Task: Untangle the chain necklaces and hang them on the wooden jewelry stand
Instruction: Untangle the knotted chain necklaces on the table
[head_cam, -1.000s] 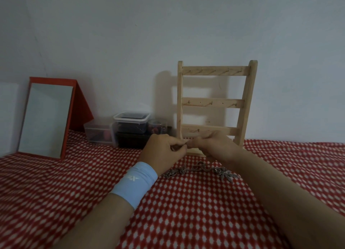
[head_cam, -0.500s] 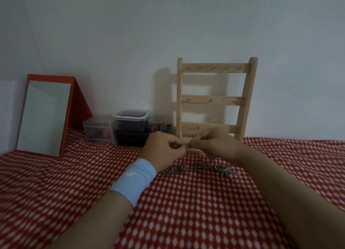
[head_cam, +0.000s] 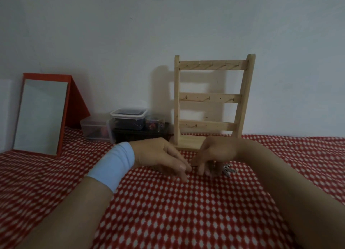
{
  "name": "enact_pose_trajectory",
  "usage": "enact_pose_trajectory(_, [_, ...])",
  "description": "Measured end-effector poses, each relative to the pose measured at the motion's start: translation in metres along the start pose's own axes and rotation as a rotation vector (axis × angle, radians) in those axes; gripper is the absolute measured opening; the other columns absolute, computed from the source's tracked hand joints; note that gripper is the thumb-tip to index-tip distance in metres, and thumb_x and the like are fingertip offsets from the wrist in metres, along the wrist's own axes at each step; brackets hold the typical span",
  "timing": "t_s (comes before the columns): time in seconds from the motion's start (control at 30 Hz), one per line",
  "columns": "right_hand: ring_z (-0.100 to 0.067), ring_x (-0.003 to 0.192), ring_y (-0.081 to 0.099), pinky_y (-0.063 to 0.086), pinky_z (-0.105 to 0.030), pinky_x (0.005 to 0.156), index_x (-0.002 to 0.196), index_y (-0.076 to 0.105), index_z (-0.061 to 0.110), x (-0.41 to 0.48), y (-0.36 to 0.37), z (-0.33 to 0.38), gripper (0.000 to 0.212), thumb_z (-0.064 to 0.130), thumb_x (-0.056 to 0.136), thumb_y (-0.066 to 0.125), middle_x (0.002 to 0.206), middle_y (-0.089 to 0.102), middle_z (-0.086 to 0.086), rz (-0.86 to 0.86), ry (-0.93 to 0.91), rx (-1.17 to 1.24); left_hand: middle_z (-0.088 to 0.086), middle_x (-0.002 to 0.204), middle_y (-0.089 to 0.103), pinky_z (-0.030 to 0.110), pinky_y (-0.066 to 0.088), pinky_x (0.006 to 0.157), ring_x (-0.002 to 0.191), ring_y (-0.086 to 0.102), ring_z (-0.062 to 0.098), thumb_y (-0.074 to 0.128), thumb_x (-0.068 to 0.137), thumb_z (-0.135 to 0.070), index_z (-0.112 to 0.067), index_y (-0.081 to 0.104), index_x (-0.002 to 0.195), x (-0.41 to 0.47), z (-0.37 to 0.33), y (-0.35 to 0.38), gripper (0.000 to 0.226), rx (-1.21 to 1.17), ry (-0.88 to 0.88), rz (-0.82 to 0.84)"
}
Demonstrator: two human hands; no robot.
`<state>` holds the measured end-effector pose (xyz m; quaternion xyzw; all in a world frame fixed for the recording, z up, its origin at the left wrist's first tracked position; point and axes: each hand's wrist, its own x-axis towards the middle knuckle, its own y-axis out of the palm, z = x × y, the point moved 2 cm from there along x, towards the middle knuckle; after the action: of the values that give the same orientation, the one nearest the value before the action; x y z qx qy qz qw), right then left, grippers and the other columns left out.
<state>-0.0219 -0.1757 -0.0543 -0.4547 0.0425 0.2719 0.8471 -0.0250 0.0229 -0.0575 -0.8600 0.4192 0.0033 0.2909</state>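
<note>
The wooden jewelry stand (head_cam: 212, 101) is upright against the wall, its three peg rails bare. My left hand (head_cam: 160, 155), with a light blue wristband, lies low on the cloth, thumb and fingertips pressed together in a pinch. My right hand (head_cam: 216, 152) faces it just in front of the stand's base, fingers curled down onto the silver chain necklace (head_cam: 229, 170). Only a cluster of leaf-shaped links shows at the right of that hand. The rest of the chain is hidden under both hands.
A red-and-white patterned cloth (head_cam: 168, 211) covers the surface. A red-framed mirror (head_cam: 41, 114) leans at the back left. Clear plastic containers (head_cam: 127, 123) are stacked left of the stand, beside a small jar (head_cam: 155, 122).
Both hands have dropped from in front of the stand's lowest rail down onto the cloth, and now cover most of the necklace. The view has tilted slightly.
</note>
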Motion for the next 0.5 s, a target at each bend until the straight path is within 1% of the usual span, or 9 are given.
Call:
enact_pose_trajectory(0.03, [-0.01,0.07,0.071,0.057,-0.027,0.071,0.083,0.079,0.014,0.0,0.002,0.0,0.031,0.033,0.099,0.061,0.075,0.077,0.001,0.031,0.003,-0.003,0.008,0.102,0.075,0.033,0.053,0.091,0.091,0.071,0.018,0.063,0.091,-0.017,-0.015,0.073,0.109,-0.001,-0.001,0.0,0.02,-0.02,-0.02,0.036])
enact_pose_trajectory(0.07, [-0.009,0.073,0.072,0.057,-0.027,0.074,0.086,0.08,0.013,0.003,0.003,0.001,0.03,0.033,0.099,0.062,0.078,0.078,0.0,-0.008,-0.022,-0.006,0.008,0.103,0.075,0.034,0.054,0.089,0.09,0.071,0.019,0.061,0.093,-0.016,-0.015,0.071,0.112,0.001,0.0,-0.002,0.021,-0.009,-0.02,0.019])
enact_pose_trajectory(0.1, [-0.008,0.074,0.071,0.058,-0.027,0.074,0.089,0.08,0.014,0.007,0.003,0.001,0.028,0.034,0.098,0.063,0.08,0.078,0.001,-0.101,-0.063,-0.022,0.005,0.102,0.076,0.034,0.055,0.085,0.087,0.072,0.018,0.06,0.094,-0.016,-0.016,0.071,0.112,0.004,0.0,-0.003,0.021,0.027,-0.006,-0.041])
enact_pose_trajectory(0.17, [-0.003,0.077,0.069,0.057,-0.022,0.073,0.097,0.08,0.023,0.014,0.004,0.0,0.02,0.037,0.096,0.066,0.085,0.077,0.007,-0.311,-0.142,-0.107,0.002,0.095,0.076,0.028,0.055,0.078,0.084,0.072,0.016,0.065,0.091,-0.016,-0.02,0.073,0.105,0.012,0.005,-0.006,0.017,0.152,0.018,-0.243])
enact_pose_trajectory(0.23, [0.003,0.083,0.065,0.05,-0.014,0.071,0.108,0.078,0.032,0.019,0.008,-0.002,0.018,0.037,0.094,0.069,0.095,0.072,0.019,-0.352,-0.171,-0.238,-0.004,0.096,0.073,0.021,0.054,0.084,0.087,0.068,0.008,0.073,0.085,-0.021,-0.023,0.073,0.104,0.019,0.014,-0.007,0.02,0.322,0.002,-0.406])
enact_pose_trajectory(0.3, [0.005,0.083,0.06,0.043,-0.012,0.07,0.112,0.077,0.037,0.024,0.015,-0.006,0.02,0.039,0.093,0.07,0.097,0.068,0.023,-0.333,-0.143,-0.359,-0.008,0.11,0.068,0.025,0.05,0.095,0.098,0.063,0.006,0.075,0.082,-0.03,-0.024,0.067,0.118,0.025,0.022,-0.001,0.038,0.432,-0.045,-0.399])
enact_pose_trajectory(0.37, [0.005,0.079,0.058,0.039,-0.012,0.066,0.107,0.079,0.037,0.028,0.021,-0.008,0.017,0.04,0.092,0.071,0.095,0.069,0.022,-0.362,-0.119,-0.421,-0.007,0.118,0.062,0.023,0.046,0.096,0.104,0.059,0.008,0.071,0.085,-0.038,-0.025,0.058,0.13,0.028,0.024,0.005,0.049,0.509,-0.097,-0.345])
enact_pose_trajectory(0.43, [0.004,0.079,0.057,0.038,-0.011,0.064,0.103,0.079,0.035,0.03,0.023,-0.009,0.015,0.039,0.092,0.071,0.095,0.07,0.02,-0.395,-0.111,-0.421,-0.009,0.109,0.062,0.02,0.044,0.091,0.098,0.057,0.006,0.068,0.087,-0.038,-0.024,0.061,0.127,0.028,0.024,0.006,0.043,0.552,-0.111,-0.34])
enact_pose_trajectory(0.5, [0.003,0.08,0.059,0.041,-0.012,0.063,0.101,0.077,0.034,0.03,0.023,-0.009,0.012,0.039,0.094,0.068,0.097,0.07,0.018,-0.435,-0.112,-0.403,-0.015,0.097,0.061,0.02,0.046,0.088,0.093,0.057,0.003,0.071,0.085,-0.04,-0.024,0.069,0.115,0.028,0.025,0.004,0.034,0.555,-0.114,-0.332])
